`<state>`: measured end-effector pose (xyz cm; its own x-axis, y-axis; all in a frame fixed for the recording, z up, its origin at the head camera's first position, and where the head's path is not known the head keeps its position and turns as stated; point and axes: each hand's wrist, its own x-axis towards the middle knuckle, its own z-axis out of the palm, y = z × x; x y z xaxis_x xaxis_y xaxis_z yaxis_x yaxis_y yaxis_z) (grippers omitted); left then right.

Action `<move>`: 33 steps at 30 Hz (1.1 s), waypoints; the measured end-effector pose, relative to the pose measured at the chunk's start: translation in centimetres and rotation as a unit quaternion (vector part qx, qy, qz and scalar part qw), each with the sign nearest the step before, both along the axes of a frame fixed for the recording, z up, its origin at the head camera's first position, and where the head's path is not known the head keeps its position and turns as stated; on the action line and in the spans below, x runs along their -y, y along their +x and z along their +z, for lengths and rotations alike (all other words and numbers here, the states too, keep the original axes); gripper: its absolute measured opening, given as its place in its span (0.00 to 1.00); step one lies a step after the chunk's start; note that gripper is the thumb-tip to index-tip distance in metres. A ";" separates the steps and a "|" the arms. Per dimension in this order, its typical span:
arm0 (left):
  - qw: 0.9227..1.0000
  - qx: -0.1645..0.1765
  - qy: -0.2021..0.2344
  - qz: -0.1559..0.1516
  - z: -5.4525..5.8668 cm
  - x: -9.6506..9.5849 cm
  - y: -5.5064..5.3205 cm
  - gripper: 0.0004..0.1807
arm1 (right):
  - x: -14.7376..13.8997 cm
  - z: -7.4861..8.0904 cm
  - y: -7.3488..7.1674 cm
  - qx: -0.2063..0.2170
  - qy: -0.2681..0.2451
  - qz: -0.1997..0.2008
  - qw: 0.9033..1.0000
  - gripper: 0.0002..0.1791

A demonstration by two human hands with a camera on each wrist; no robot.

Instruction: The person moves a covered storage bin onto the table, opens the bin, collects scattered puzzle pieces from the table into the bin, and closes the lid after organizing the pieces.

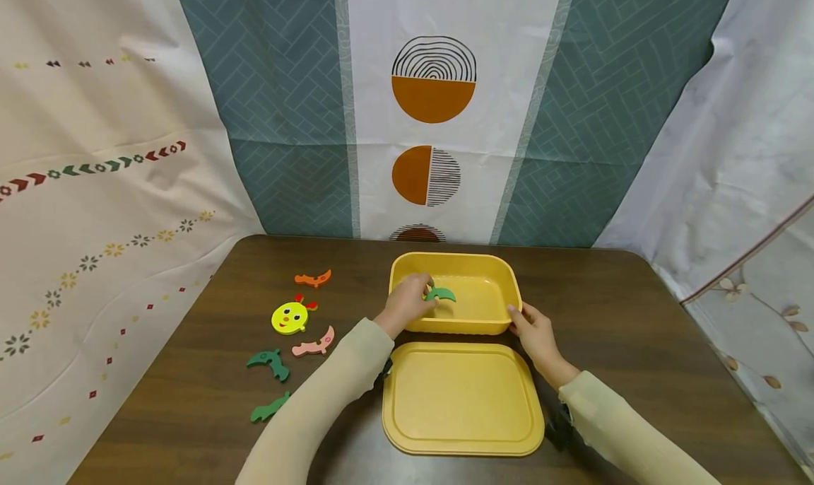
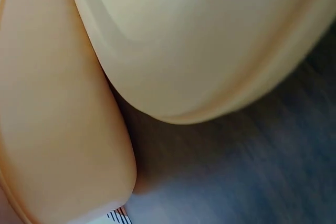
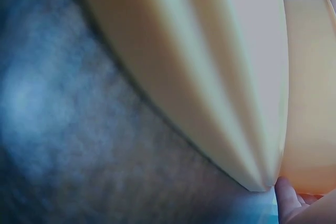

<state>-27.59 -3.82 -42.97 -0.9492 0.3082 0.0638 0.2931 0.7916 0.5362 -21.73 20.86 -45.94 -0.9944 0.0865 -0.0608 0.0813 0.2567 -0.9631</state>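
Observation:
A yellow rectangular box (image 1: 470, 327) stands uncovered near the back of the table. My left hand (image 1: 405, 302) reaches over its left front rim and pinches a green curved toy piece (image 1: 443, 294) inside. At the right front corner, my right hand (image 1: 537, 336) grips the box, thumb on the rim. The matching yellow lid (image 1: 463, 400) lies flat in front of the box. In the left wrist view the box wall (image 2: 58, 103) and lid (image 2: 210, 40) fill most of the picture; the left hand's fingers are hidden there. The right wrist view shows the right fingers (image 3: 294, 203) beside the box.
Left of the box lie a yellow smiling face piece (image 1: 289, 318) with red antennae, an orange piece (image 1: 313, 279), a pink piece (image 1: 314, 343), a dark green piece (image 1: 270, 362) and a green piece (image 1: 268, 408) partly behind the left sleeve. A patterned curtain (image 1: 292, 117) hangs behind the table.

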 end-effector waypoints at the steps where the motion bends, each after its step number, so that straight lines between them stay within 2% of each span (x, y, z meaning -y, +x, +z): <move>1: 1.000 0.001 -0.004 0.000 0.0 0.0 0.0 0.18 | 0.0 0.0 0.0 0.000 0.000 0.000 1.000 0.31; 11: 0.999 0.014 -0.030 0.002 0.1 0.0 0.4 0.20 | 0.1 -0.1 0.0 -0.002 -0.008 -0.002 1.000 0.31; 23: 0.999 0.027 -0.024 0.015 0.1 0.2 0.4 0.26 | 0.3 -0.1 0.0 -0.003 -0.012 -0.002 1.000 0.30; 27: 0.999 0.019 -0.020 0.017 0.1 0.3 0.4 0.27 | 0.4 -0.1 0.1 -0.001 -0.011 -0.004 1.000 0.30; 33: 1.000 -0.009 -0.005 0.008 -0.1 0.3 0.4 0.26 | 0.5 -0.1 0.1 -0.003 -0.005 -0.010 1.000 0.30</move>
<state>-27.15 -4.13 -43.09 -0.9528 0.2933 0.0783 0.2897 0.8017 0.5228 -21.61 20.37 -46.09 -0.9928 0.1059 -0.0556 0.0804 0.2464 -0.9658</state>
